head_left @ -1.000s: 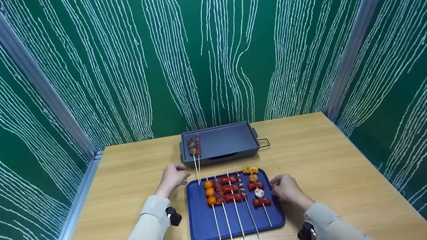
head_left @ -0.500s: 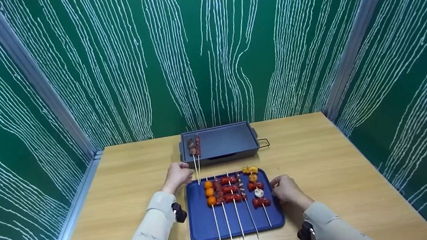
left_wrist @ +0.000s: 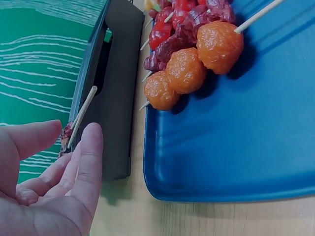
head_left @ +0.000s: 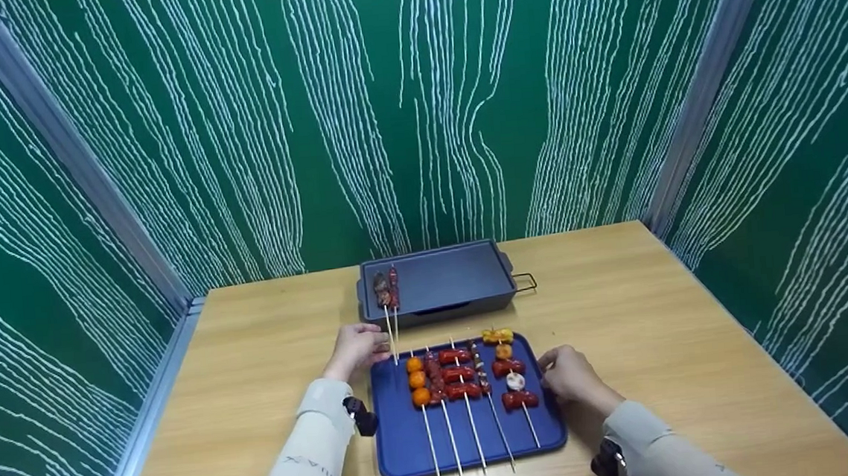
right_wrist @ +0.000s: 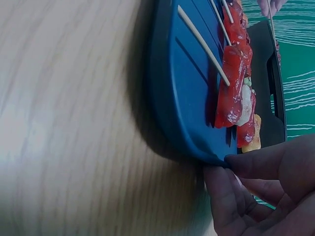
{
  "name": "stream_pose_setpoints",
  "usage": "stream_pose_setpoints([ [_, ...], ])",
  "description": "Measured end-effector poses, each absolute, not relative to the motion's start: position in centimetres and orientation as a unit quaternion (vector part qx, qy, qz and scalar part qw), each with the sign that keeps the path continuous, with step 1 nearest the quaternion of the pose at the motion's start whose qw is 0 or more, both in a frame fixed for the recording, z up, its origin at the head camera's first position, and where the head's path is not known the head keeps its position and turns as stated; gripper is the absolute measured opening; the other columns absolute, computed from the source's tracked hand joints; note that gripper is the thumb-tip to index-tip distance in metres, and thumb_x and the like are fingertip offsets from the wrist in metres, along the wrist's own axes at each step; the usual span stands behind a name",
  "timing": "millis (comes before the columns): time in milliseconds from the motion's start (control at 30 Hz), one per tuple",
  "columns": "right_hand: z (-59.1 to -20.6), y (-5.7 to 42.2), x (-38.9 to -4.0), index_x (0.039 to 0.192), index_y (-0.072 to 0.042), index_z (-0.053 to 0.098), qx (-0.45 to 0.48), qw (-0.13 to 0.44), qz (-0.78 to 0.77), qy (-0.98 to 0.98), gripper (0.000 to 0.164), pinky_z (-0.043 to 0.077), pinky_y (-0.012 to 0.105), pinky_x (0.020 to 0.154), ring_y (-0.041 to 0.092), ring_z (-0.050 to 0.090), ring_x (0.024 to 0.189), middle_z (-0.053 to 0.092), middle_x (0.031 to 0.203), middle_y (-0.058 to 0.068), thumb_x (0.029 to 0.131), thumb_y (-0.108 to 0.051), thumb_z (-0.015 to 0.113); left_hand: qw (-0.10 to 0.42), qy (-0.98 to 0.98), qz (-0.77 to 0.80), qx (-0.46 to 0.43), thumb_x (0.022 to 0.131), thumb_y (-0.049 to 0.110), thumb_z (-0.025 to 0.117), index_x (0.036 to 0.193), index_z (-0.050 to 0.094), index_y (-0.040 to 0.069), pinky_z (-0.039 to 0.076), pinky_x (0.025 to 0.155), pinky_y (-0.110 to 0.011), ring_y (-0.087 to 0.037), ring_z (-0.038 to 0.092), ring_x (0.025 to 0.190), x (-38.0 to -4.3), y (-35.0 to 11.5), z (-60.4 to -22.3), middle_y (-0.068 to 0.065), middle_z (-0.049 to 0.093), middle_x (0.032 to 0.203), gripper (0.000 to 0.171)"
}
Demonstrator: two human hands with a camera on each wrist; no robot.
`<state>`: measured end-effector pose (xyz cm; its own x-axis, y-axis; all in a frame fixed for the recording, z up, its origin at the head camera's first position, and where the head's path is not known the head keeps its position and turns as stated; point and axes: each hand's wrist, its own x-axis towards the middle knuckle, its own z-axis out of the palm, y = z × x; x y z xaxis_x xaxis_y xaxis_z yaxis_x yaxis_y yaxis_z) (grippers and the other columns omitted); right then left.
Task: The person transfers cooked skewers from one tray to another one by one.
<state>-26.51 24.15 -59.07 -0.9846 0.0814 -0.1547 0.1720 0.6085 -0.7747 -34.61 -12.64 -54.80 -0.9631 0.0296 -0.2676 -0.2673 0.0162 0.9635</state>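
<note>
Two meat skewers, a dark one (head_left: 382, 289) and a reddish one (head_left: 394, 288), lie at the left end of the grey grill (head_left: 456, 277), sticks jutting over its front. Beside those sticks is my left hand (head_left: 357, 346). In the left wrist view, its thumb and straight index finger stand apart with the stick ends (left_wrist: 82, 112) between them. My right hand (head_left: 571, 373) pinches the right edge of the blue tray (head_left: 401, 449); the right wrist view shows the thumb (right_wrist: 256, 163) over the rim and fingers below.
On the tray lie a skewer of orange balls (head_left: 417, 380), a dark red meat skewer (head_left: 435, 379), a red sausage skewer (head_left: 461, 374), a thin skewer (head_left: 481, 372) and a mixed skewer (head_left: 508, 366). A wire handle (head_left: 525, 282) sticks out from the grill's right side.
My left hand has moved right, up to the sticks hanging off the grill. The right hand stays at the tray edge, and the skewers and tray have not visibly moved.
</note>
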Motion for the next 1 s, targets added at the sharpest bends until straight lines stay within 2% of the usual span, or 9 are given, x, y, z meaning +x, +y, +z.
stream_pose_setpoints([
  [133, -59.1, 24.1, -26.6, 0.107, 0.009, 0.075, 0.077, 0.055, -0.439, 0.893, 0.032, 0.054, 0.028, 0.044, 0.016, 0.061, 0.051, 0.067, 0.078, 0.012, 0.079, 0.013, 0.061, 0.11, 0.69, 0.712, -0.069, 0.094, -0.01, 0.063, 0.119, 0.057, -0.017, 0.061, 0.062, -0.026, -0.018, 0.063, 0.068, -35.1, -12.6, -55.4, -0.009, 0.062, 0.081, 0.027],
  [267, -59.2, 24.1, -26.6, 0.107, 0.008, 0.075, 0.079, 0.053, -0.437, 0.894, 0.03, 0.054, 0.027, 0.044, 0.016, 0.061, 0.052, 0.067, 0.079, 0.012, 0.08, 0.013, 0.061, 0.112, 0.69, 0.71, -0.082, 0.097, -0.01, 0.061, 0.128, 0.054, -0.019, 0.062, 0.067, -0.027, -0.017, 0.061, 0.071, -35.0, -12.1, -55.0, -0.009, 0.058, 0.087, 0.033],
  [400, -59.3, 24.2, -26.5, 0.106, 0.008, 0.075, 0.079, 0.049, -0.434, 0.896, 0.029, 0.054, 0.027, 0.045, 0.017, 0.061, 0.053, 0.065, 0.079, 0.012, 0.08, 0.012, 0.063, 0.111, 0.692, 0.708, -0.092, 0.099, -0.009, 0.06, 0.13, 0.055, -0.019, 0.063, 0.07, -0.028, -0.017, 0.06, 0.073, -34.8, -11.8, -54.5, -0.009, 0.057, 0.091, 0.033],
  [800, -59.4, 24.2, -26.4, 0.107, 0.008, 0.075, 0.078, 0.05, -0.434, 0.896, 0.031, 0.054, 0.027, 0.045, 0.016, 0.061, 0.053, 0.068, 0.081, 0.011, 0.079, 0.01, 0.061, 0.099, 0.71, 0.691, -0.091, 0.095, -0.012, 0.061, 0.121, 0.06, -0.017, 0.063, 0.068, -0.027, -0.016, 0.063, 0.071, -35.5, -11.4, -54.7, -0.01, 0.063, 0.089, 0.027],
  [1000, -59.4, 24.2, -26.4, 0.109, 0.009, 0.075, 0.083, 0.052, -0.439, 0.893, 0.033, 0.051, 0.025, 0.044, 0.015, 0.059, 0.051, 0.068, 0.083, 0.012, 0.08, 0.011, 0.061, 0.106, 0.703, 0.696, -0.1, 0.093, -0.015, 0.058, 0.118, 0.061, -0.016, 0.059, 0.062, -0.024, -0.014, 0.061, 0.066, -35.6, -11.2, -54.5, -0.014, 0.062, 0.093, 0.025],
])
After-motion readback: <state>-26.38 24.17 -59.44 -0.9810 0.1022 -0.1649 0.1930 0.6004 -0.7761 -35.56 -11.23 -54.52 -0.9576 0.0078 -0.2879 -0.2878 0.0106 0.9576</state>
